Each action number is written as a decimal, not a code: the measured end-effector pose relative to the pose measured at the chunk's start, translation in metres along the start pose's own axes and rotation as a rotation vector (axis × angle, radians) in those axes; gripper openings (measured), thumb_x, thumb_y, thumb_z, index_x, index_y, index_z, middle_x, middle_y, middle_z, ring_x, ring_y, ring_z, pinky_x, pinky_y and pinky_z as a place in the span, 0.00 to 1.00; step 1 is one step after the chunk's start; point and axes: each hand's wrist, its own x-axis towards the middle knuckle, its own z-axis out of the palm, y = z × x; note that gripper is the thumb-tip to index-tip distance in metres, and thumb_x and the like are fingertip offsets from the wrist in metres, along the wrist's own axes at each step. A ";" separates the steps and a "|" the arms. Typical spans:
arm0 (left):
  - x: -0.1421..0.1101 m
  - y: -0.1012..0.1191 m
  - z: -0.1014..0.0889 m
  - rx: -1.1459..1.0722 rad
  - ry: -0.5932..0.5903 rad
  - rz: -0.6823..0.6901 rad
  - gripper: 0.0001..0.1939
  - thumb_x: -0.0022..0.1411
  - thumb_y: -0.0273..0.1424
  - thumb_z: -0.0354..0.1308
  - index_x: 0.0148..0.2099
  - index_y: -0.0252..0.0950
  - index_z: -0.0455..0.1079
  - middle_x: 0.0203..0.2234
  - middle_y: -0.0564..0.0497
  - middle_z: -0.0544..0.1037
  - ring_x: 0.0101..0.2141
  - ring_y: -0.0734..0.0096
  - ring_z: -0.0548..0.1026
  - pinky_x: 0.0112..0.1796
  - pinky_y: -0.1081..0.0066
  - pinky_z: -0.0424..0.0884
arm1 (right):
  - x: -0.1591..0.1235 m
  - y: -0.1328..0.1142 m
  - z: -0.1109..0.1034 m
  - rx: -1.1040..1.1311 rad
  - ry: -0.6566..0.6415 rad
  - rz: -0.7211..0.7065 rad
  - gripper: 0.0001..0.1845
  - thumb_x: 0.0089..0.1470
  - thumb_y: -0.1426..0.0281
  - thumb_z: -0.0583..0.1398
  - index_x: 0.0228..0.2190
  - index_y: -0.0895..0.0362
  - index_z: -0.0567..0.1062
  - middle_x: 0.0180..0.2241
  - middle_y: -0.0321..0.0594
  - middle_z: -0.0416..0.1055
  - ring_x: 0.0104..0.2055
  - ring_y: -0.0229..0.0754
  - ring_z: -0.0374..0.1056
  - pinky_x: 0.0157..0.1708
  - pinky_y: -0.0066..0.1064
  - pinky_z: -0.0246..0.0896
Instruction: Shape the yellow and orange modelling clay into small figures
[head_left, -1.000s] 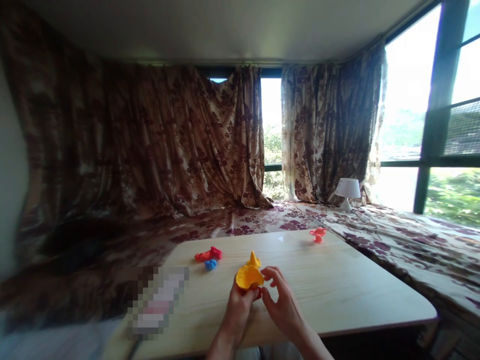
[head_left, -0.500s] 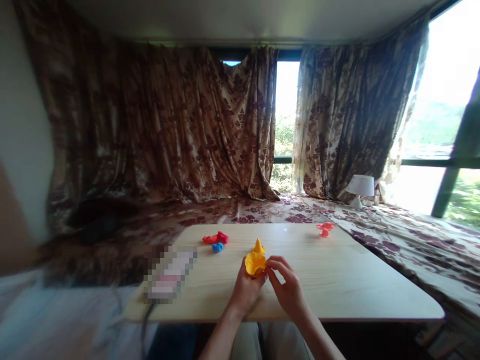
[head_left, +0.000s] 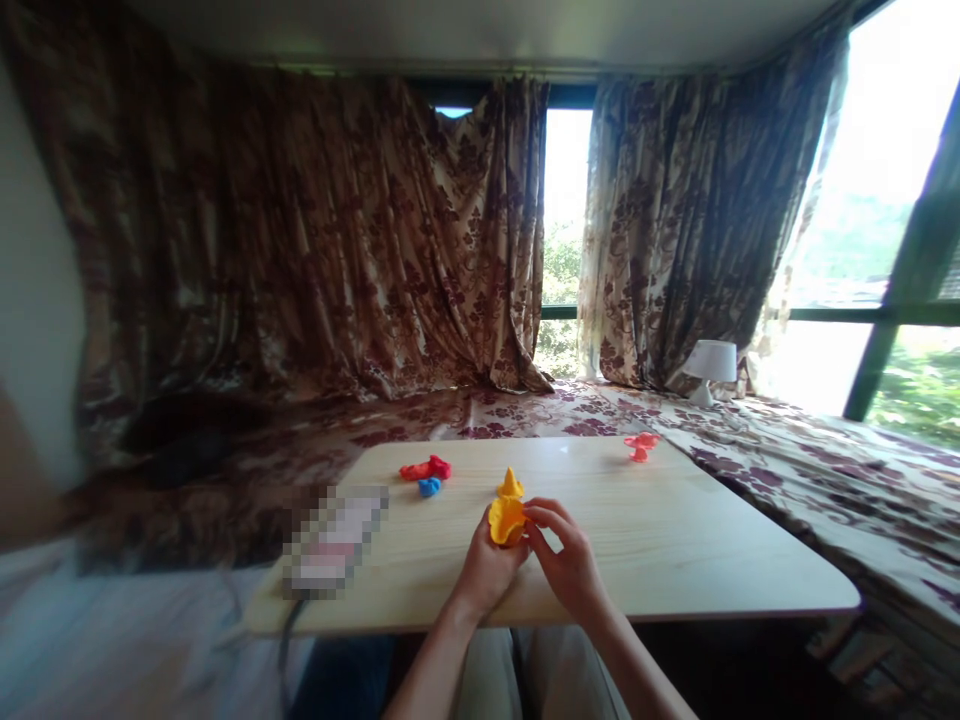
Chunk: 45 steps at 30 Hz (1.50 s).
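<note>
My left hand (head_left: 484, 572) is closed around a yellow hollow cup shape (head_left: 506, 522) with an uneven, wavy rim, which looks like modelling clay. The cup's opening faces up and toward me, just above the table. From the other side, my right hand (head_left: 568, 562) pinches the cup's right edge between thumb and fingers. Right behind the cup, a yellow piece with a pointed top (head_left: 511, 484) stands on the table. Whether it touches the cup is not clear.
On the pale wooden table (head_left: 675, 560) lie red lumps (head_left: 415, 471) and a blue lump (head_left: 429, 487) at left. A coral-red shaped piece (head_left: 640, 447) stands far right. A blurred-out object (head_left: 337, 545) with a cable occupies the left edge. Behind is a white lamp (head_left: 711, 362).
The camera view has shifted a little. The yellow cup appears turned slightly, while both hands keep nearly the same grip on it. The other pieces stay where they were on the table.
</note>
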 end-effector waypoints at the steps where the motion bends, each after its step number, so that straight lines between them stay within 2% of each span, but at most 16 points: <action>1: 0.000 0.001 0.000 -0.006 -0.002 0.000 0.21 0.45 0.27 0.65 0.43 0.35 0.66 0.34 0.50 0.77 0.35 0.69 0.74 0.37 0.71 0.69 | 0.000 0.000 0.000 0.003 0.011 -0.006 0.08 0.54 0.75 0.56 0.35 0.54 0.73 0.39 0.43 0.70 0.42 0.42 0.67 0.42 0.35 0.65; 7: -0.001 0.005 -0.002 -0.036 -0.050 -0.030 0.19 0.45 0.26 0.65 0.41 0.34 0.66 0.34 0.50 0.76 0.35 0.70 0.73 0.37 0.71 0.69 | 0.002 -0.005 -0.001 0.022 -0.002 -0.016 0.08 0.54 0.76 0.56 0.34 0.54 0.73 0.38 0.42 0.69 0.41 0.42 0.68 0.41 0.34 0.65; 11: 0.000 0.000 -0.002 -0.040 -0.023 0.014 0.17 0.46 0.27 0.64 0.39 0.34 0.66 0.32 0.51 0.76 0.33 0.70 0.73 0.36 0.71 0.68 | 0.005 -0.009 -0.002 0.004 -0.042 -0.028 0.08 0.54 0.75 0.55 0.33 0.54 0.73 0.38 0.43 0.68 0.42 0.43 0.67 0.41 0.34 0.65; 17: 0.000 0.000 0.000 -0.028 -0.006 0.032 0.18 0.45 0.27 0.65 0.40 0.35 0.65 0.32 0.51 0.75 0.32 0.70 0.73 0.34 0.72 0.69 | 0.009 -0.014 0.000 -0.050 -0.087 -0.022 0.11 0.55 0.76 0.54 0.36 0.54 0.73 0.41 0.44 0.67 0.44 0.43 0.66 0.43 0.34 0.64; 24: -0.003 0.000 -0.006 0.059 0.060 0.037 0.13 0.51 0.31 0.60 0.41 0.35 0.66 0.29 0.52 0.74 0.30 0.72 0.71 0.33 0.72 0.68 | 0.011 -0.021 -0.009 -0.093 -0.079 -0.026 0.14 0.52 0.76 0.55 0.40 0.53 0.71 0.44 0.43 0.66 0.47 0.44 0.65 0.47 0.36 0.63; 27: -0.004 -0.002 -0.008 0.060 0.059 0.028 0.15 0.51 0.31 0.61 0.42 0.35 0.66 0.31 0.51 0.75 0.32 0.71 0.72 0.34 0.72 0.68 | 0.011 -0.020 -0.012 -0.105 -0.130 0.013 0.18 0.51 0.76 0.56 0.45 0.52 0.69 0.46 0.44 0.65 0.40 0.41 0.67 0.40 0.34 0.66; 30: -0.004 -0.001 -0.006 0.054 0.040 0.024 0.15 0.51 0.31 0.61 0.42 0.35 0.66 0.33 0.50 0.75 0.34 0.70 0.72 0.35 0.72 0.67 | 0.011 -0.017 -0.011 -0.094 -0.177 0.048 0.19 0.51 0.76 0.56 0.45 0.53 0.69 0.42 0.43 0.67 0.34 0.38 0.67 0.33 0.30 0.67; 33: -0.005 0.003 -0.003 0.055 0.014 0.036 0.14 0.50 0.29 0.61 0.40 0.35 0.66 0.32 0.51 0.75 0.33 0.69 0.72 0.34 0.72 0.67 | 0.012 -0.015 -0.008 -0.072 -0.175 0.054 0.18 0.51 0.77 0.54 0.45 0.53 0.70 0.38 0.41 0.69 0.34 0.39 0.67 0.35 0.31 0.67; 37: -0.005 0.008 -0.002 0.063 0.009 0.039 0.15 0.47 0.26 0.63 0.39 0.35 0.65 0.30 0.53 0.74 0.31 0.71 0.71 0.32 0.73 0.67 | 0.014 -0.019 -0.006 -0.033 -0.172 0.046 0.18 0.51 0.78 0.54 0.43 0.53 0.72 0.36 0.40 0.70 0.37 0.40 0.67 0.38 0.31 0.66; 42: -0.006 0.010 -0.003 0.107 -0.040 0.070 0.10 0.51 0.29 0.61 0.37 0.34 0.68 0.28 0.52 0.74 0.29 0.73 0.69 0.31 0.73 0.66 | 0.015 -0.026 -0.009 -0.016 -0.183 0.022 0.19 0.51 0.79 0.54 0.43 0.53 0.71 0.37 0.41 0.69 0.37 0.40 0.67 0.38 0.32 0.66; 45: -0.006 0.006 -0.004 0.099 -0.031 0.075 0.08 0.52 0.30 0.60 0.35 0.34 0.67 0.24 0.55 0.71 0.25 0.75 0.67 0.28 0.75 0.64 | 0.016 -0.028 -0.011 -0.063 -0.165 0.038 0.20 0.50 0.78 0.54 0.45 0.53 0.70 0.43 0.43 0.67 0.37 0.39 0.67 0.37 0.33 0.66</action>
